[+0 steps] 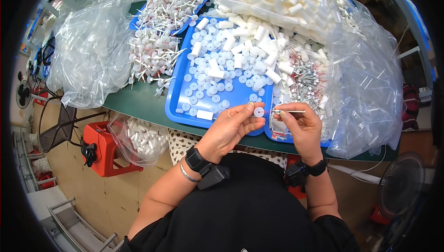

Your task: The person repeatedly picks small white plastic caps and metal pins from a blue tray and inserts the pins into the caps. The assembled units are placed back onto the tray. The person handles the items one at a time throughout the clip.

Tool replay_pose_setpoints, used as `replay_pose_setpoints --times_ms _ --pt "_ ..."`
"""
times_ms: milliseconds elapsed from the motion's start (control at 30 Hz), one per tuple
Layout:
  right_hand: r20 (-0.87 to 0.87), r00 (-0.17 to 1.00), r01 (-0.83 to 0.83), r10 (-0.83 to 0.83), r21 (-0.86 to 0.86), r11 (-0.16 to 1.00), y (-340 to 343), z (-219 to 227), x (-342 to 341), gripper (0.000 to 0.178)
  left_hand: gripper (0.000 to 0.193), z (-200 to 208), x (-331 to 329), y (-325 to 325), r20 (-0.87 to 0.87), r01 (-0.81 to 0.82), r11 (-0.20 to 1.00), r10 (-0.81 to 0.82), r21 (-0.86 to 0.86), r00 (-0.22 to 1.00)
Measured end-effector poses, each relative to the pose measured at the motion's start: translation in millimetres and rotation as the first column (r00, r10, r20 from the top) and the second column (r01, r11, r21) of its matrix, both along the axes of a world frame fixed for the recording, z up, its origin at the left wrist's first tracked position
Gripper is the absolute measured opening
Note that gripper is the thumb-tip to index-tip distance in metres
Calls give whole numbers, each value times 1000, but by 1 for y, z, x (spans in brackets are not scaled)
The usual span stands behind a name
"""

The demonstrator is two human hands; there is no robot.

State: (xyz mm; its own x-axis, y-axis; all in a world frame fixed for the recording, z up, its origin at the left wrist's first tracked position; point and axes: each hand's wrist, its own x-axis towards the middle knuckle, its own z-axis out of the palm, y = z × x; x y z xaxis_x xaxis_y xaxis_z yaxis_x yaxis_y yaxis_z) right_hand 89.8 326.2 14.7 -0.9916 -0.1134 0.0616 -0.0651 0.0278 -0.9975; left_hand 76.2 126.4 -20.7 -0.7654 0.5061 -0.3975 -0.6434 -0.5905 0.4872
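Observation:
My left hand (231, 125) pinches a small round white disc (259, 112) between thumb and fingers, above the front edge of a blue tray (175, 106). My right hand (304, 127) is closed on a thin metal rod (292, 111) that lies sideways. A fine reddish strand runs between the disc and the rod's end; whether it passes through the disc I cannot tell. Many loose translucent discs (216, 98) and several white cylinders (205, 114) lie in the tray. Beside my right hand is a heap of thin metal pins with red strands (307, 83).
A large bag of white cylinders (282, 2) rests behind the tray. Assembled disc-and-stick pieces (155, 44) are piled at the left. Crumpled clear plastic bags (90, 53) flank the green table (138, 106). Below at the left is a red stool (104, 148).

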Motion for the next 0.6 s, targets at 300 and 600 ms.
replay_pose_setpoints --times_ms 300,600 --pt "-98 995 -4 26 217 976 -2 5 1 11 36 -2 0 -2 -3 -11 999 11 -34 1000" --pt "-376 902 71 212 614 786 -4 7 -2 17 30 -7 2 0 41 12 999 -13 46 999"
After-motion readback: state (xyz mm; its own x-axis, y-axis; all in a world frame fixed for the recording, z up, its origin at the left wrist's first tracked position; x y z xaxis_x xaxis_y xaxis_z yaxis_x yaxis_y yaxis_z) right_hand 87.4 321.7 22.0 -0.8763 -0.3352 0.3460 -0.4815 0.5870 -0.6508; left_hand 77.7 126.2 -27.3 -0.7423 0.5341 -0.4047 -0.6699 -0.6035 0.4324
